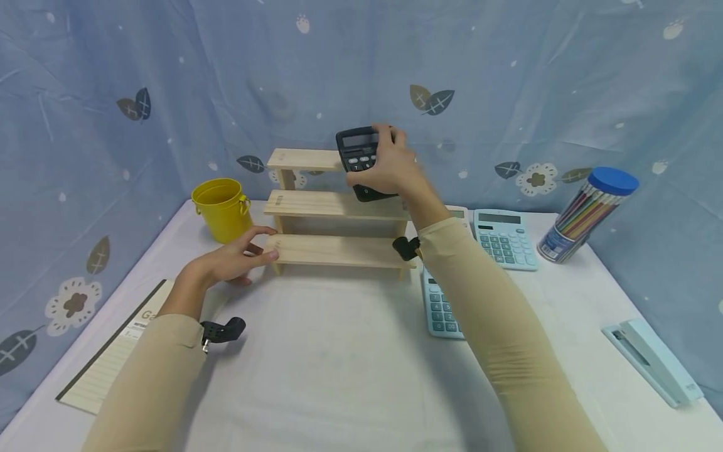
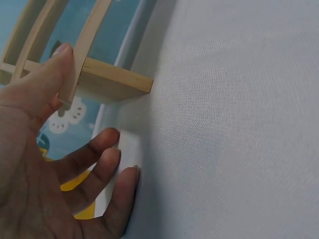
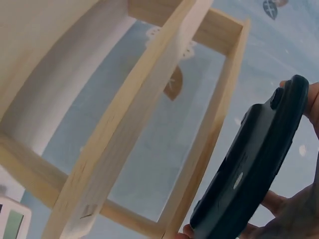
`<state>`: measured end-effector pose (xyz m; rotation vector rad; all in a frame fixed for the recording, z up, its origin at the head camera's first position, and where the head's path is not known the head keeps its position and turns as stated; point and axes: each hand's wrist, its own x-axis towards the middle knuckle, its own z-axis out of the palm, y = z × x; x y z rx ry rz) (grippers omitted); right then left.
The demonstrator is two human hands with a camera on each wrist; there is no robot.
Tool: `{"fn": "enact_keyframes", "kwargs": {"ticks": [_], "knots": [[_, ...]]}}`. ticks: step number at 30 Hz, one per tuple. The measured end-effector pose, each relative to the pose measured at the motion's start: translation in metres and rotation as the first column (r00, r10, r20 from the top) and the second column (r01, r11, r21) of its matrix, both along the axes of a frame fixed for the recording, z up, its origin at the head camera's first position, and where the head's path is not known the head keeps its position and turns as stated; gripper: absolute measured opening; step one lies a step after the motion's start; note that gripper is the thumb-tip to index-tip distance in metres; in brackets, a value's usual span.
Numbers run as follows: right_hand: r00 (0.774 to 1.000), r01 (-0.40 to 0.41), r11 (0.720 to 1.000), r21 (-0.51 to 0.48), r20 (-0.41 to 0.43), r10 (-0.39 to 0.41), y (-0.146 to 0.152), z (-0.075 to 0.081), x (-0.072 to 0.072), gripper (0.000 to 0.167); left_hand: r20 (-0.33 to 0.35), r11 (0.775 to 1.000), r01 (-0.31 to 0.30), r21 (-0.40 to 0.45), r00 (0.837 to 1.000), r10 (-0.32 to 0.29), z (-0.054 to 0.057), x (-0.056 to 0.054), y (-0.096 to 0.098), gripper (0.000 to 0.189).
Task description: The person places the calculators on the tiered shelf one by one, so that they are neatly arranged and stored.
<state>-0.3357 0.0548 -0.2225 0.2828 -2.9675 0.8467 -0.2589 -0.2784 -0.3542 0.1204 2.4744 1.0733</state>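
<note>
A black calculator point(image 1: 357, 150) is in my right hand point(image 1: 395, 166), gripped by its edges between fingers and thumb. Its keys and display face me, and it overlaps the right part of the top step of a three-step wooden shelf point(image 1: 339, 249). The right wrist view has the calculator point(image 3: 249, 159) edge-on, beside the shelf's boards point(image 3: 119, 114). My left hand point(image 1: 226, 258) pinches the left end of the lowest board, thumb in front. In the left wrist view its other fingers point(image 2: 107, 174) hang loosely bent near the white tabletop.
A yellow bucket point(image 1: 223, 213) stands left of the shelf, with a notepad point(image 1: 130, 339) under my left forearm. To the right are light blue calculators point(image 1: 505, 238), a paler one point(image 1: 459, 213), a blue-lidded jar of pencils point(image 1: 582, 216) and a light blue stapler point(image 1: 658, 361). Patterned curtain hangs behind.
</note>
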Motion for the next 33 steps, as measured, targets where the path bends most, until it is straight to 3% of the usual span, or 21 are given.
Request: {"fn": "enact_keyframes", "kwargs": {"ticks": [7,15,20,24,28,33], "knots": [[1.0,0.009,0.999,0.035,-0.006,-0.009,-0.014,0.001,-0.004,0.097,-0.005,1.0,-0.007,0.004,1.0,0.007,-0.004,0.0,0.0,0.084],[1.0,0.021,1.0,-0.011,-0.002,-0.021,-0.024,-0.006,-0.011,0.08,-0.011,1.0,0.002,-0.014,1.0,-0.002,-0.003,0.001,0.001,0.083],[1.0,0.021,0.999,-0.029,-0.02,-0.022,-0.031,-0.007,-0.013,0.08,-0.006,1.0,-0.003,-0.018,1.0,0.003,-0.001,0.001,0.0,0.084],[0.998,-0.053,0.997,0.063,-0.013,0.054,-0.033,-0.006,-0.014,0.088,-0.008,1.0,-0.007,-0.013,1.0,0.007,-0.001,0.002,-0.001,0.085],[0.987,-0.161,0.973,0.165,0.016,0.161,-0.028,-0.004,-0.017,0.098,-0.016,1.0,-0.003,0.002,1.0,0.003,-0.003,0.002,0.001,0.083],[0.973,-0.231,0.968,0.102,0.041,0.228,-0.019,-0.007,-0.018,0.097,-0.013,1.0,0.002,0.003,1.0,-0.002,-0.002,0.0,0.005,0.081]]}}
